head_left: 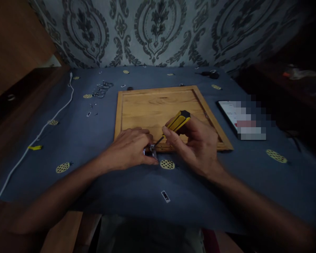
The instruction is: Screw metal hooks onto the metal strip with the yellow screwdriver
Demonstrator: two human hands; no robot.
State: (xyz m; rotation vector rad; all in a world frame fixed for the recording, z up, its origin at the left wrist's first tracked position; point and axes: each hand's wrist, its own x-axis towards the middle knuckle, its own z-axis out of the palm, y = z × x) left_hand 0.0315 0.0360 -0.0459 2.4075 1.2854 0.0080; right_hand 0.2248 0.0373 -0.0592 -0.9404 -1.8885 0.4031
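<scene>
A wooden board with a raised frame lies on a blue cloth-covered table. My right hand grips a yellow-and-black screwdriver, its tip pointing down-left at the board's near edge. My left hand is closed on a small metal fitting at that edge, right where the screwdriver tip meets it.
A pile of small metal hardware lies at the back left. A white cable runs along the left side. A phone lies to the right of the board. A dark tool lies at the back right.
</scene>
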